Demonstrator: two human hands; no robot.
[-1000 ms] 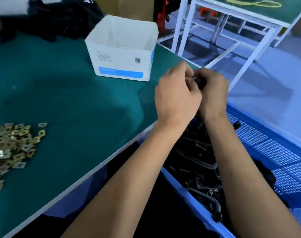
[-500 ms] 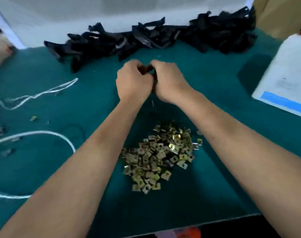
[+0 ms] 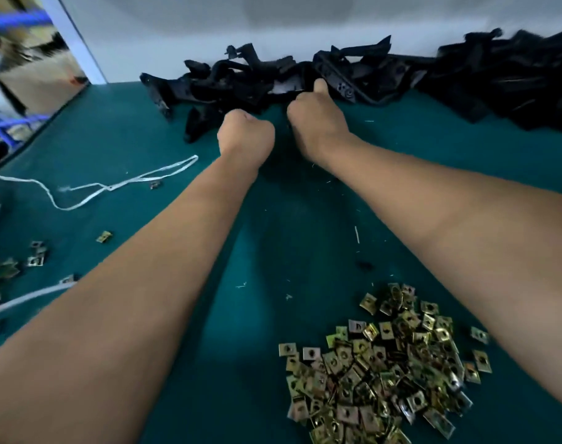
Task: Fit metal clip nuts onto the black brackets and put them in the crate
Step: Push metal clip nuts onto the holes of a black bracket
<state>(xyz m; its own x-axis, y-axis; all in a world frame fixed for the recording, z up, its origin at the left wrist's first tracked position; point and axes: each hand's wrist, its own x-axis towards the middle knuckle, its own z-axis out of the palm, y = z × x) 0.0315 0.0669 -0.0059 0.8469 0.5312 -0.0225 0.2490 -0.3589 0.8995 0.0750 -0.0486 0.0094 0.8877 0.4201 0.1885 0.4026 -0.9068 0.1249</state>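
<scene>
two bare forearms come into the picture from the bottom edge. no sleeve is visible on either arm, from the edge of the picture up to the wrist. the left hand (image 3: 245, 131) and the right hand (image 3: 316, 118) wear no gloves. i see no watch, no bracelet and no ring on them. the fingers are mostly hidden behind the backs of the hands.

A small assembly workshop: a green-matted desk (image 3: 305, 235) under the right hand (image 3: 315, 123), black brackets (image 3: 385, 72) heaped in bulk just beyond it, brass-coloured clip nuts (image 3: 385, 370) piled loose nearer than it, cardboard cartons (image 3: 39, 75) far to its left.
</scene>
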